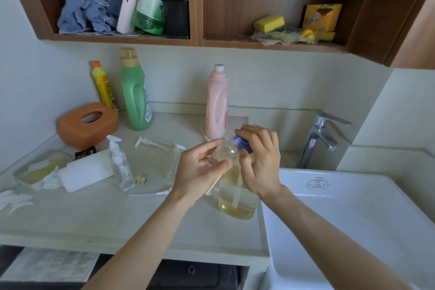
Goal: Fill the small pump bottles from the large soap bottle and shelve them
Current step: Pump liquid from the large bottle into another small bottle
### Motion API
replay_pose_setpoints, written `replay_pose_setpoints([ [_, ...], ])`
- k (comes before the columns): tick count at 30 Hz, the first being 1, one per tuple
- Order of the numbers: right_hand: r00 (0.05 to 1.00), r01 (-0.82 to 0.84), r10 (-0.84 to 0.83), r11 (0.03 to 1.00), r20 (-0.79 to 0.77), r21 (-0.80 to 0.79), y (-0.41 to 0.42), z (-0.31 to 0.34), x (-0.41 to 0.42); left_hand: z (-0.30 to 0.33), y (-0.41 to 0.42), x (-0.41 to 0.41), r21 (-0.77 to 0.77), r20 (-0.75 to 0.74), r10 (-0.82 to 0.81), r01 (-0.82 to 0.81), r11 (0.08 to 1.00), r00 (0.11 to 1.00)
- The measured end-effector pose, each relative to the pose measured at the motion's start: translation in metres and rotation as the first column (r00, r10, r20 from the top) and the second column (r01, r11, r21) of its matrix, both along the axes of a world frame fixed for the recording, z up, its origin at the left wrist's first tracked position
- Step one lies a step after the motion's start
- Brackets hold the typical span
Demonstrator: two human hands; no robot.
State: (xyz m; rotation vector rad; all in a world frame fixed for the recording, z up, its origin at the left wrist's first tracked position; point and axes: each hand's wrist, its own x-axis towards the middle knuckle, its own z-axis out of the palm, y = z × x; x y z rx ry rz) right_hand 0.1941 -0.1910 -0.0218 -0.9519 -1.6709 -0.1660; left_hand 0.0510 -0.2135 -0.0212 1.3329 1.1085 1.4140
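Left hand [200, 167]: fingers curled around a small clear bottle [224, 154], held tilted.
Right hand [259, 160]: fingers gripping the blue pump [243, 143].
Large soap bottle [237, 195]: beneath both hands, near tabletop [117, 214] edge beside sink [341, 219].
Pump bottle [120, 167]: upright, left of the fingers.

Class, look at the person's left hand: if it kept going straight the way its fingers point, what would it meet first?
The left hand points right, toward the right hand. It already pinches the small clear bottle; beyond that, probably the large soap bottle, though depth is unclear.
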Motion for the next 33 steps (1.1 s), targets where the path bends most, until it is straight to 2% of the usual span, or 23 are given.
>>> replay_pose_setpoints([
  [5, 0.997, -0.013, 0.017, 0.998, 0.071, -0.053, -0.007, 0.026, 0.009, 0.011, -0.002, 0.000, 0.038, 0.031, -0.014, 0.013, 0.999, 0.999],
  [12, 0.998, -0.049, 0.051, 0.998, 0.047, -0.041, -0.005, 0.039, 0.016, 0.013, -0.004, 0.004, 0.061, 0.046, -0.005, 0.003, 0.998, 0.999],
  [17, 0.997, -0.040, 0.040, 0.999, -0.058, 0.008, -0.001, 0.023, 0.009, 0.010, -0.002, 0.003, 0.094, 0.032, -0.004, 0.000, 0.996, 0.999],
  [24, 0.992, -0.049, 0.049, 0.999, -0.116, 0.003, 0.009, 0.008, 0.004, -0.005, 0.003, 0.004, 0.022, 0.024, 0.026, -0.027, 0.999, 0.999],
  [33, 0.998, -0.055, 0.055, 0.998, -0.013, -0.037, 0.000, 0.022, 0.010, 0.000, -0.002, 0.007, 0.030, 0.054, -0.027, 0.025, 0.999, 0.998],
])
